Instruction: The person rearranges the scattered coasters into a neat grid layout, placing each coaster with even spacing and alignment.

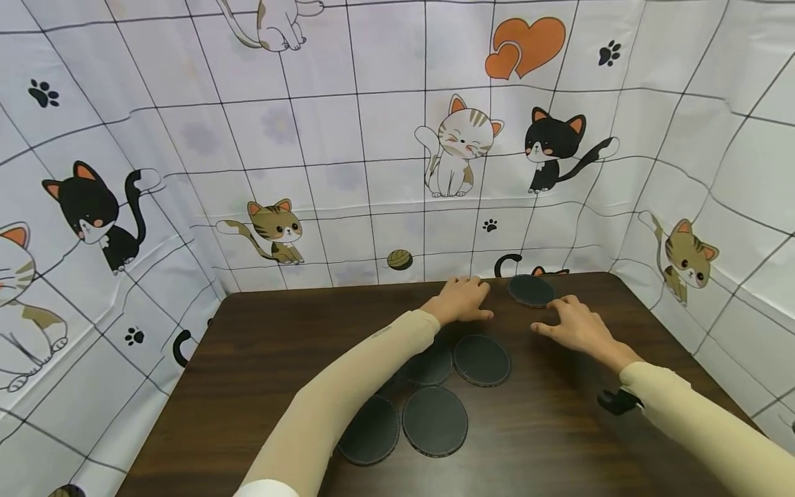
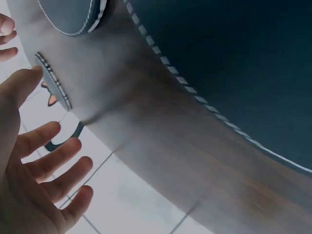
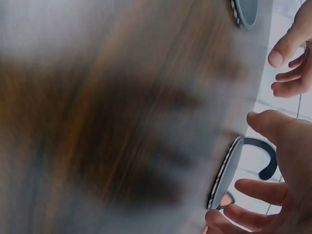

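Note:
A dark round coaster with a stitched rim lies near the table's far edge, between my two hands. My left hand is to its left, fingers apart and relaxed, holding nothing. To its right, my right hand has spread fingers. Its fingertips are at the coaster's near right edge; whether they touch it I cannot tell. In the right wrist view this coaster appears almost edge-on beside the right fingers. Nearer me lie several similar coasters, among them one just below the left hand and another closer still.
The dark wooden table runs up to a white cat-print cloth at the back and sides. Under my left forearm a coaster is partly covered, as is the coaster above it. A black band sits at my right wrist.

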The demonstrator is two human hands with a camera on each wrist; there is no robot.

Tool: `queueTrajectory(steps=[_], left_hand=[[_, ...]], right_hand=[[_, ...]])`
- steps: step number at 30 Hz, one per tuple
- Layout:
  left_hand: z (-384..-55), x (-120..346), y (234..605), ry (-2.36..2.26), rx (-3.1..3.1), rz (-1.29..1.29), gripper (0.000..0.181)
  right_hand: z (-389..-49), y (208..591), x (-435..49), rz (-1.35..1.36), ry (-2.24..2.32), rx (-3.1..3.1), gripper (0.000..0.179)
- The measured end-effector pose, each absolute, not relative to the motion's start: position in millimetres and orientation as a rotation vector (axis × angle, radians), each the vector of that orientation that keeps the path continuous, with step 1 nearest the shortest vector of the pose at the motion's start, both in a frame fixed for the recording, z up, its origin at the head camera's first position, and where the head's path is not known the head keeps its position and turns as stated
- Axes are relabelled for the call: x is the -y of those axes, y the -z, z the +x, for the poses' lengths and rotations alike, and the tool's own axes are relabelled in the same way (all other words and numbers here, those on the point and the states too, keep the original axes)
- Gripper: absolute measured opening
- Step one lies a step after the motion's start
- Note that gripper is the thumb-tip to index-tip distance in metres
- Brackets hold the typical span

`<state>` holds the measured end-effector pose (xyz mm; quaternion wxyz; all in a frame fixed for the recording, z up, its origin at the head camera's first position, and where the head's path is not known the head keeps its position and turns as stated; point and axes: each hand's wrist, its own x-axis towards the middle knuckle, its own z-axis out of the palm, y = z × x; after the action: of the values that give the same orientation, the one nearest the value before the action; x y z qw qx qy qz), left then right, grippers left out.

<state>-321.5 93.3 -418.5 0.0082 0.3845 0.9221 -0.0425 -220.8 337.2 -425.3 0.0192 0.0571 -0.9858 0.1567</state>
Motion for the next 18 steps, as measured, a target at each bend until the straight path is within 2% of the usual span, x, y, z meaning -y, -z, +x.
queueTrajectory(steps=[12, 18], left_hand=[[-342.4, -136.3, 445.8, 0.061, -2.919, 0.991, 0.076], [-349.5, -163.4, 444.5, 0.011, -2.934, 0.949, 0.072]], right_hand=[[-252.9, 454.9, -348.0, 0.141, -0.539, 3.057, 0.095], [-262.9, 456.1, -365.0, 0.063, -0.552, 3.004, 0.103]])
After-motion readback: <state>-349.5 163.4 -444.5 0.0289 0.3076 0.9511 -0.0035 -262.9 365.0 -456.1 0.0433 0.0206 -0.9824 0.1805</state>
